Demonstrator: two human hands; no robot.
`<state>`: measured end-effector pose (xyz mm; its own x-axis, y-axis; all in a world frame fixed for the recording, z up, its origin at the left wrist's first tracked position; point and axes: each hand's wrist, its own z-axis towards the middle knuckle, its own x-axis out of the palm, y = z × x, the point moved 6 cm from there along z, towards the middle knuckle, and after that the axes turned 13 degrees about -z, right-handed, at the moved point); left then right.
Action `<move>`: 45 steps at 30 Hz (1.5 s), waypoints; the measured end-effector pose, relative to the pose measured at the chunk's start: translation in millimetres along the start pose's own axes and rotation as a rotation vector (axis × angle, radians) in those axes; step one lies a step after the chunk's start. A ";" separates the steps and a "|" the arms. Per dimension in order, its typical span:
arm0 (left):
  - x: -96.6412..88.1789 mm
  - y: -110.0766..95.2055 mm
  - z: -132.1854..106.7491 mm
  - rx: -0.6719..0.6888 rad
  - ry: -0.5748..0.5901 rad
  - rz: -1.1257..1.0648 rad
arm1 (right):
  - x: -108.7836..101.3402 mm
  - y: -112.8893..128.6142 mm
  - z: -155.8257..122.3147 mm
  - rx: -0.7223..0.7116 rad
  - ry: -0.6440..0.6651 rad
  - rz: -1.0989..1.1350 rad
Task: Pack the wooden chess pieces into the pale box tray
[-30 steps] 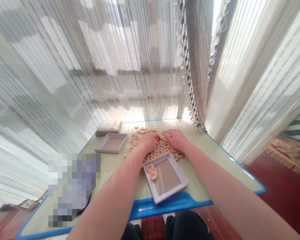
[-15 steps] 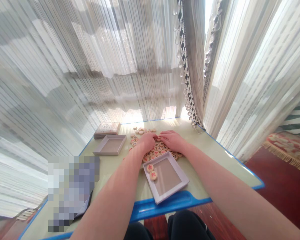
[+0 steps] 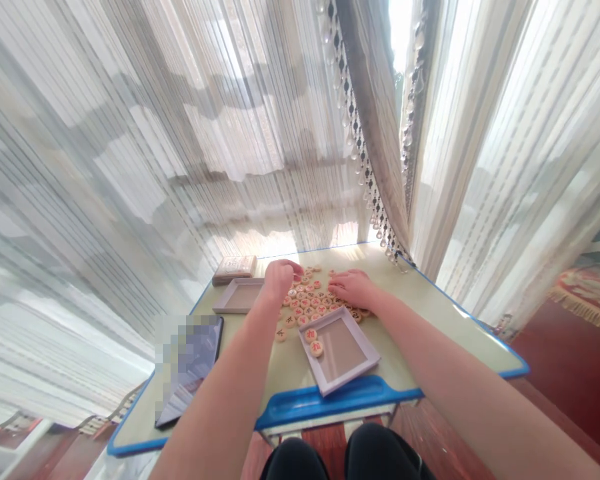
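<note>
Round wooden Chinese chess pieces (image 3: 307, 302) with red and black characters lie in a loose spread on the table. My left hand (image 3: 281, 277) reaches over the far left of the spread, its fingers apart and pointing right, with no piece visible in them. At the right side of the pieces my right hand (image 3: 355, 289) rests with its fingers stretched out and touching some of them. A shallow open box tray (image 3: 353, 379) stands tilted between my forearms. Inside it, along the left wall, are two pieces (image 3: 316, 349) with the same red character.
Another shallow box part (image 3: 230, 301) sits left of the pieces, before a closed printed box (image 3: 236, 266). A tablet (image 3: 200, 363), partly blurred out, lies at the table's left. The table (image 3: 445, 333) has a blue rim, and striped curtains (image 3: 205, 133) hang behind it.
My hands have moved apart; the left has gone left and uncovered more pieces. The pieces at the far side are now less spread out. The view has tilted slightly.
</note>
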<state>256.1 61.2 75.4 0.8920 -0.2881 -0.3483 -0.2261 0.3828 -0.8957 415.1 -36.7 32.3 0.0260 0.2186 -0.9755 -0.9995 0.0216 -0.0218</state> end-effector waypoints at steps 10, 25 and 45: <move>15.1 -6.4 -37.8 0.339 0.326 0.586 | -1.7 -2.2 -4.0 0.012 0.024 0.049; 19.9 -5.7 -38.8 0.388 0.335 0.711 | 1.8 -6.9 0.5 0.084 0.022 0.094; 31.9 -2.9 -41.4 0.306 0.390 0.616 | -11.5 -1.4 0.6 0.013 -0.053 0.246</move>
<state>269.1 14.6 55.5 0.4262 -0.2113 -0.8796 -0.4669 0.7815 -0.4139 416.2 -38.6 43.7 -0.2173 0.2697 -0.9381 -0.9755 -0.0264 0.2184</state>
